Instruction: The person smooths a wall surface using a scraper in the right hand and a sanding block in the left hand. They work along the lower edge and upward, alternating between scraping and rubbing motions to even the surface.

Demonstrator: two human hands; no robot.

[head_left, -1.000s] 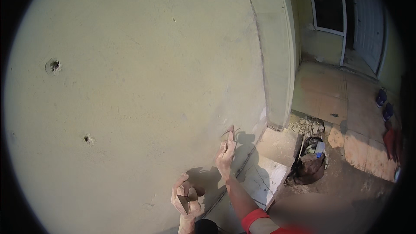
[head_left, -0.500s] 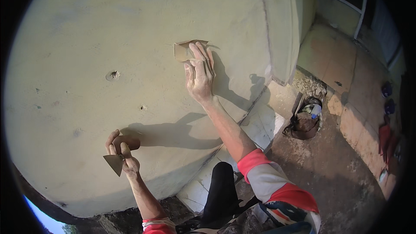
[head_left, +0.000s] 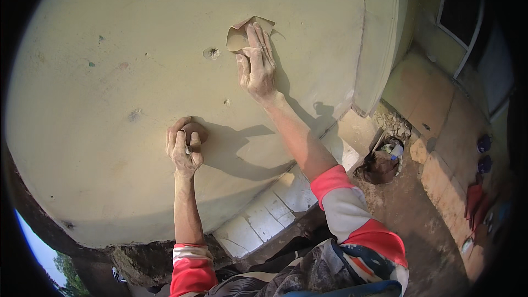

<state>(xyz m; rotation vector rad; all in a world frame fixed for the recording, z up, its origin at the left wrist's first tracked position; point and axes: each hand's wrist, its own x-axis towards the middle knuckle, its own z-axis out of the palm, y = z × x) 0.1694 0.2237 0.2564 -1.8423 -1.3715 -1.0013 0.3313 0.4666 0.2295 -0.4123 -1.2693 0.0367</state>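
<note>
My right hand (head_left: 257, 66), coated in pale dust, presses a bent piece of tan sandpaper (head_left: 236, 38) flat on the pale plastered wall (head_left: 110, 165), just right of a small chipped hole (head_left: 213, 53). Lower and to the left, my left hand (head_left: 182, 144) is closed round a rounded brown object (head_left: 197, 131) held against the wall; what it is I cannot make out. The scraper seen earlier in that hand is mostly hidden now. Both hands cast shadows to the right.
At the right, a worn dark bag (head_left: 379, 168) lies by rubble (head_left: 397, 126). Beyond are a tiled step (head_left: 418, 93), a framed window (head_left: 462, 5), blue shoes (head_left: 483, 144) and red cloth (head_left: 474, 198). White tiles (head_left: 264, 214) run below the wall.
My right hand has moved up the wall with the sandpaper, now beside the chipped hole. My left hand has risen too, and its triangular blade has turned out of view.
</note>
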